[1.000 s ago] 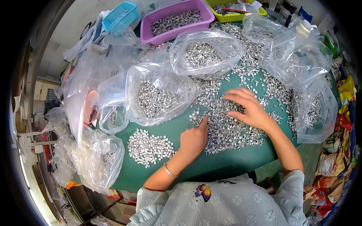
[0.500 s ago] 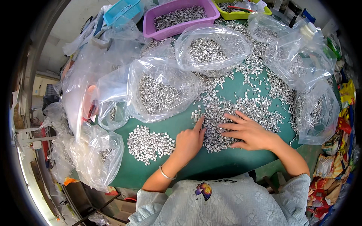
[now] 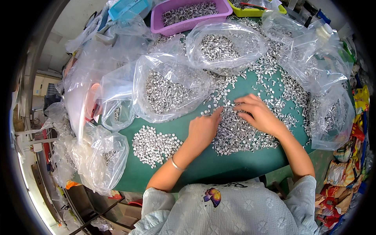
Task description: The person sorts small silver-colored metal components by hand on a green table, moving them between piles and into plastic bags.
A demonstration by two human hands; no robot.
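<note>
Surface: I log 1 green table (image 3: 219, 164), most of its far half strewn with small silver metal parts. Room: cluttered shelving to the left, coloured packets heaped at the right edge.

Containers:
1. Purple tray (image 3: 188, 16), far side, filled with silver parts.
2. Blue bin (image 3: 127, 7), beside it to the left; contents not visible.
3. Yellow-green tray (image 3: 254, 8), far right; contents unclear.
4. Clear bag (image 3: 168, 88), centre-left, lying open, holding silver parts.
5. Clear bag (image 3: 225, 47), behind it, likewise filled.
6. More clear bags along the left and right edges, partly filled.

Work items: loose pile (image 3: 243, 133) of silver parts under both hands; sorted heap (image 3: 154, 145) of parts, well apart to the left, near the table's front.

Hands: left hand (image 3: 203, 131) flat on the pile's left edge, index finger extended, gripping nothing. Right hand (image 3: 256, 115) spread over the pile, fingers apart, pressing on parts.
</note>
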